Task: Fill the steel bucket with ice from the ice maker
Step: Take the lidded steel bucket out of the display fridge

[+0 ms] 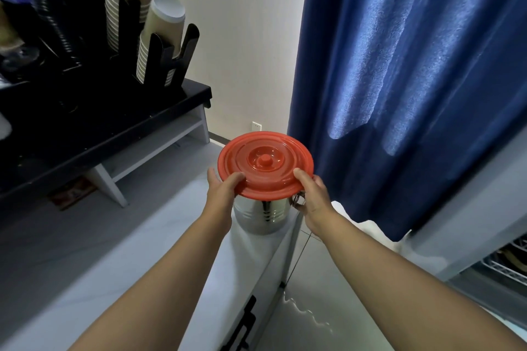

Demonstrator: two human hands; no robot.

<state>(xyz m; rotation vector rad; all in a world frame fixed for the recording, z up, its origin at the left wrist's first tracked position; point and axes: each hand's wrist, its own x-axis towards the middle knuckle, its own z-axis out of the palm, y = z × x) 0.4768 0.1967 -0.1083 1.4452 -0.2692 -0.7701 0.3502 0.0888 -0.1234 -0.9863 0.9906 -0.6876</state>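
Observation:
A shiny steel bucket [263, 215] stands upright on a pale grey surface [159, 251], near its far right corner. A round red lid [265, 164] with a small centre knob sits over the bucket's mouth, tilted a little toward me. My left hand [221, 189] grips the lid's left rim, thumb on top. My right hand [310, 194] grips the right rim, just above the bucket's metal handle lug [297, 199]. The inside of the bucket is hidden. No ice is in view.
A black counter [114, 128] at the left carries a black rack of stacked paper cups [159, 37]. A dark blue curtain [399, 80] hangs at the right. Wire shelving [510, 262] shows at the lower right edge. Tiled floor lies below the surface's right edge.

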